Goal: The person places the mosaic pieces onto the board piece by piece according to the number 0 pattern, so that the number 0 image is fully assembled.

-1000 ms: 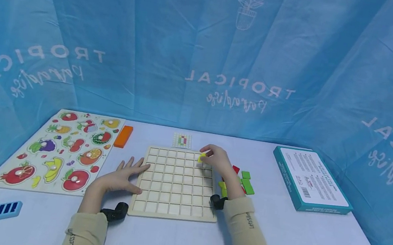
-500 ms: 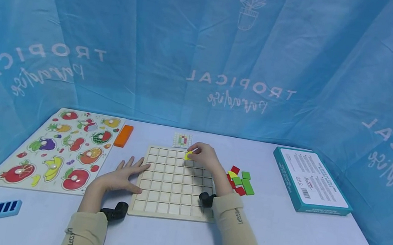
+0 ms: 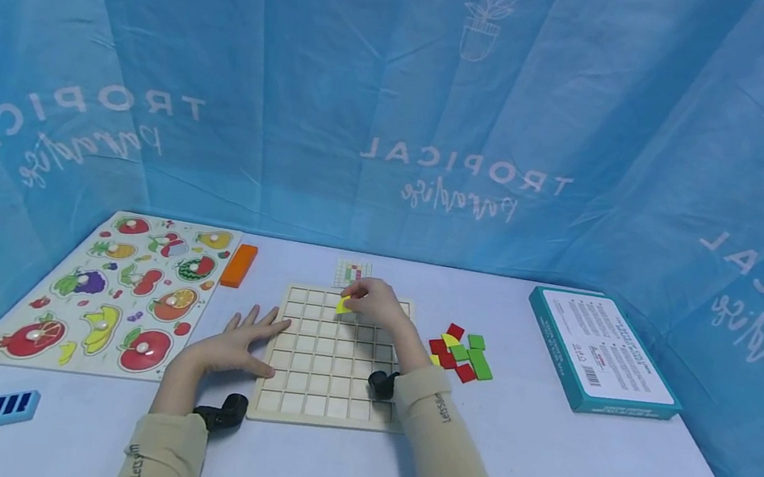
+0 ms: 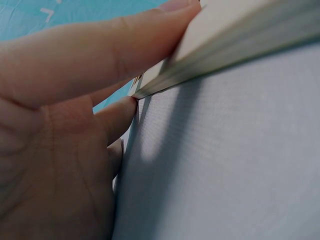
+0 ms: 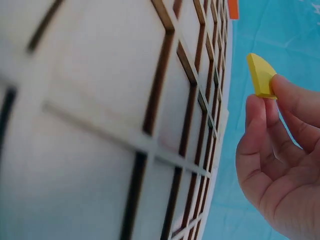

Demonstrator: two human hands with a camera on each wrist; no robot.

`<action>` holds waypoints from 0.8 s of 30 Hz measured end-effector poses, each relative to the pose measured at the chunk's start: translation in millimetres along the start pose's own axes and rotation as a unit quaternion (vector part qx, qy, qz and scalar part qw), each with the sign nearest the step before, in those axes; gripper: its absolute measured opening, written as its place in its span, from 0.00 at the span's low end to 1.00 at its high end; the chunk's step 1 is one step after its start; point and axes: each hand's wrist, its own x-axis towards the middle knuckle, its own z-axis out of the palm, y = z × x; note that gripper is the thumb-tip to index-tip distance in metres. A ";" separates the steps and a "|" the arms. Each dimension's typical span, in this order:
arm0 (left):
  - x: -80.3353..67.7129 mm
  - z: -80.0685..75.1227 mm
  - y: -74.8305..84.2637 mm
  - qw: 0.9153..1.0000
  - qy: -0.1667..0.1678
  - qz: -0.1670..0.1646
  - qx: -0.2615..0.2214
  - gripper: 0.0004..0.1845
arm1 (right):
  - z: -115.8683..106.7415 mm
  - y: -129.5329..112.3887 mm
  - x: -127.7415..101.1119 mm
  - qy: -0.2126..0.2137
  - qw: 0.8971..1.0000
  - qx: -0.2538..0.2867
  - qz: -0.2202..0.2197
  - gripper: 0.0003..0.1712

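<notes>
1. One yellow piece is pinched in the tips of the right hand, which squeeze it at its wide end. It is up above the board, over the far squares, and the right wrist view shows a gap between it and the wood.
2. Straight, spread-out fingers are on the left hand. They have space between them, and they touch the board's left edge.
3. The piece could slip, I think. Just one end is between the right fingertips (most of it pokes out, like a little nose), so a bump or a weak pinch could drop it or spin it.
4. If the right fingers let go crooked, the piece could land on a wooden line and sit tilted. The right hand also hides some squares under its own fingers, so a mix-up about squares could come from that.
5. If the left fingers pushed too hard, the board could slide under the right fingertips.
6. Now for which way it points. The thin tip sticks out from the right fingertips, toward the person's left. Its long way goes from the pinch to that tip, and it seems to lean a bit toward the board. I can't tell just how flat the right fingers hold it.
</notes>
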 end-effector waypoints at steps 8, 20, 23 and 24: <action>0.2 -0.3 -1.3 1.000 0.001 -0.006 0.002 0.49 | 12.3 -6.7 8.0 -0.017 0.999 -0.044 -0.013 0.07; 0.8 0.9 -1.2 1.000 0.001 -0.003 0.000 0.48 | 17.7 -11.7 10.9 -0.018 0.993 -0.117 0.005 0.05; 0.6 0.9 -1.2 1.000 0.002 -0.005 0.001 0.49 | 18.0 -11.4 11.3 -0.021 0.992 -0.128 0.011 0.05; 0.6 0.8 -1.2 1.000 0.002 -0.007 0.001 0.49 | 18.0 -11.3 11.5 -0.022 0.991 -0.131 0.012 0.05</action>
